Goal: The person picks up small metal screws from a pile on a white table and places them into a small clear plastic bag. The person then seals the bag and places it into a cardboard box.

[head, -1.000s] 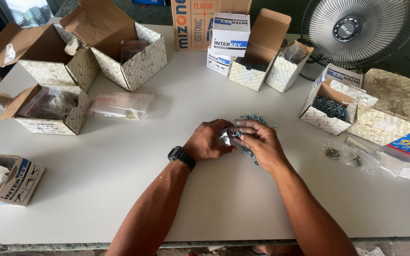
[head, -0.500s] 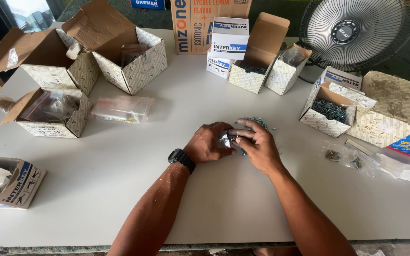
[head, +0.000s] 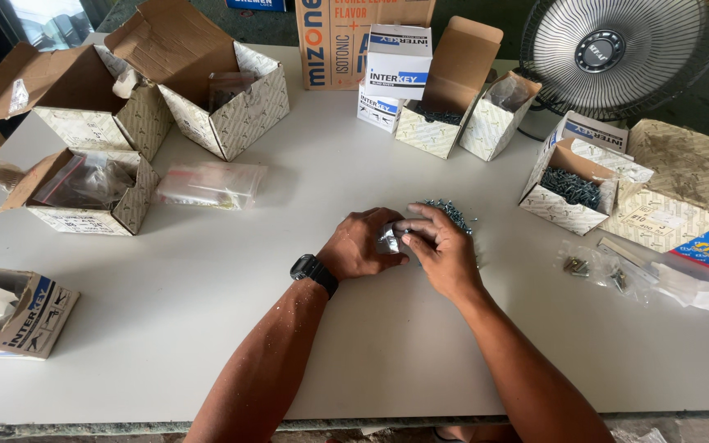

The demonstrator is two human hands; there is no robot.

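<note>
Hands meet in the middle of my white table [head: 207, 328]. My left hand [head: 363, 246] and right hand [head: 445, 254] pinch a small clear bag [head: 388, 239] between them, fingers pressed together. A pile of little screws [head: 451, 213] lies just behind my right hand.

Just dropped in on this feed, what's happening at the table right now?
A person sits at a white table with both hands together over its middle. The left hand and right hand hold a small clear plastic bag between them, beside a pile of small screws just behind the right hand. Open cardboard boxes ring the table; one on the right holds more screws. A table fan stands at the far right corner.
</note>
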